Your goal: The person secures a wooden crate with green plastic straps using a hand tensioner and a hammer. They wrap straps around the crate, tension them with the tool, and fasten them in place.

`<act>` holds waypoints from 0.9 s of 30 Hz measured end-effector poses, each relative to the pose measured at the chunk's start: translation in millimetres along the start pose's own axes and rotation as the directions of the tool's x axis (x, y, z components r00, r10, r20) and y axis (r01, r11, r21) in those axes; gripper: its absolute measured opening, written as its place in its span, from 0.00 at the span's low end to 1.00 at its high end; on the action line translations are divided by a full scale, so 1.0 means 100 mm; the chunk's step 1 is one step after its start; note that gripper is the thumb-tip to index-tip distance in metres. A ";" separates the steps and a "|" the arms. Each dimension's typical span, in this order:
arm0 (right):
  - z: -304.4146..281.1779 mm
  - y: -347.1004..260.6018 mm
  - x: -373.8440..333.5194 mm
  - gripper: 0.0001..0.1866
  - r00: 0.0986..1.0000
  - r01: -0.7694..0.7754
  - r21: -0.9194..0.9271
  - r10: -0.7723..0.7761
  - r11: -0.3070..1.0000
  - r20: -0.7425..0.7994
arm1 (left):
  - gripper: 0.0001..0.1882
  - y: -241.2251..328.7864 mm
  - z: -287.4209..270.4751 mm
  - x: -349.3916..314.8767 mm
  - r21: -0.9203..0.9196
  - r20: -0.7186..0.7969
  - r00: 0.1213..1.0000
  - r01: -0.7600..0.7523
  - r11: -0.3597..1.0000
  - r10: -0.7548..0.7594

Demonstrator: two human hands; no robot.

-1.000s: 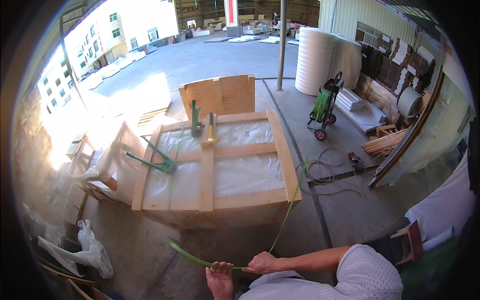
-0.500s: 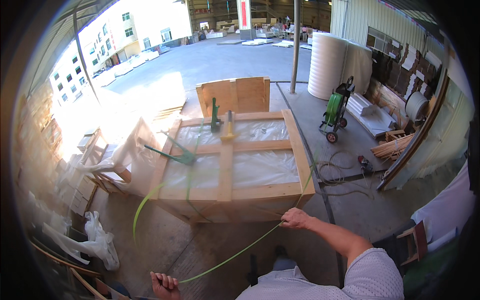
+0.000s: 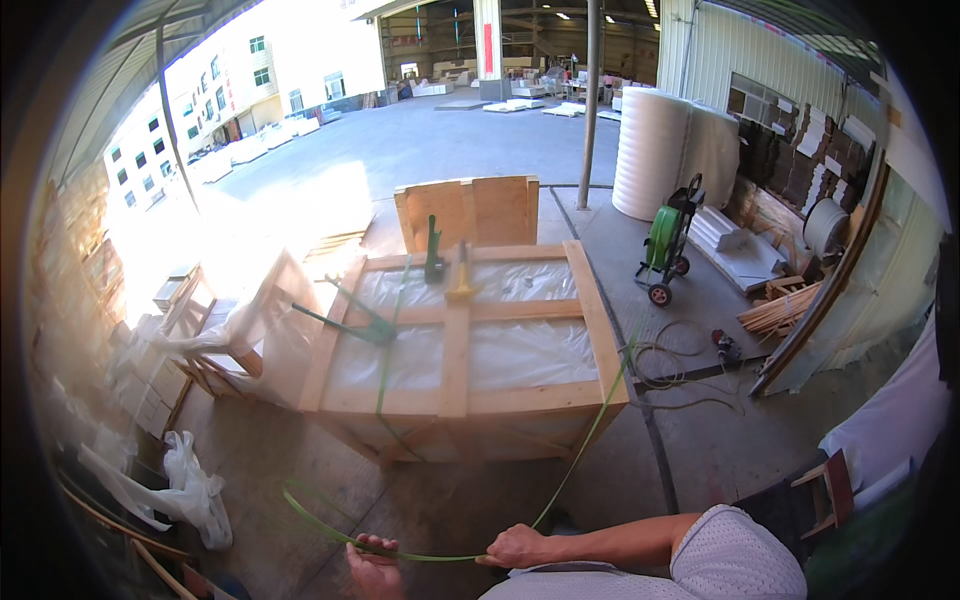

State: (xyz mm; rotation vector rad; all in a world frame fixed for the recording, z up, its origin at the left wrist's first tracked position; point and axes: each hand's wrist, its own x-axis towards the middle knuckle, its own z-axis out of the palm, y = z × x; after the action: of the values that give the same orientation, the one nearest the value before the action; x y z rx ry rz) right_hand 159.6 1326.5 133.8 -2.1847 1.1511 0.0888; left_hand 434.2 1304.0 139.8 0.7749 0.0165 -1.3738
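Note:
A long green packing strap (image 3: 440, 557) runs from the right side of a wooden crate (image 3: 455, 402) down to my hands. My right hand (image 3: 515, 547) is closed around it in a fist. Close by on the left, my left hand (image 3: 374, 568) holds the strap with its fingers curled, and the free end loops out beyond it. Another green strap (image 3: 385, 362) crosses the crate's left part. On the slatted top, over clear plastic film, lie a green two-handled tool (image 3: 375, 328), another green metal tool (image 3: 433, 250) and a yellow-handled tool (image 3: 461, 278).
Behind the crate stands a wooden panel (image 3: 467, 212). To the right are a green reel cart (image 3: 663, 240), a coiled hose (image 3: 665, 365) and a big white foam roll (image 3: 652, 150). Crumpled plastic (image 3: 195, 495) and a film-covered wooden frame (image 3: 225, 335) are on the left.
My right hand has moved left and down along the strap, my left hand right, so they are closer together. The strap's loose end now curls out past my left hand.

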 end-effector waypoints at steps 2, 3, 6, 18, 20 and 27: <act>0.00 -0.39 0.18 0.31 0.994 0.079 0.033 -0.077 0.996 -0.078 | 0.20 -0.26 0.02 -0.09 -0.013 0.020 0.994 0.111 0.994 -0.110; 0.01 -0.52 0.25 0.29 0.990 0.115 0.066 -0.110 0.991 -0.083 | 0.20 -0.31 0.00 -0.16 -0.024 0.084 0.981 0.176 0.984 -0.174; 0.02 -0.54 0.40 0.22 0.974 0.193 0.121 -0.176 0.974 -0.142 | 0.19 -0.07 -0.09 -0.25 -0.044 0.151 0.976 0.163 0.986 -0.155; -0.64 2.72 -0.90 0.27 0.925 -0.358 -0.328 0.380 0.874 0.002 | 0.18 1.51 -1.06 0.48 -0.119 0.065 0.994 -0.083 0.989 0.091; -0.35 2.53 -1.01 0.30 0.918 -0.384 -0.224 0.396 0.896 0.012 | 0.18 1.54 -1.08 0.67 -0.141 -0.011 0.993 -0.118 0.983 0.118; -0.06 1.47 -0.70 0.31 0.976 -0.218 -0.172 0.215 0.961 -0.038 | 0.18 1.41 -0.90 0.85 -0.037 -0.056 0.983 -0.175 0.984 0.173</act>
State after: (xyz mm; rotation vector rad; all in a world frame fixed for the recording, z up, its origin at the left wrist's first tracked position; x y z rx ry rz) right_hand 4.4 1314.4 86.2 -2.2058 1.4389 0.2741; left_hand 615.0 1274.8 102.5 0.7596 0.0184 -1.1840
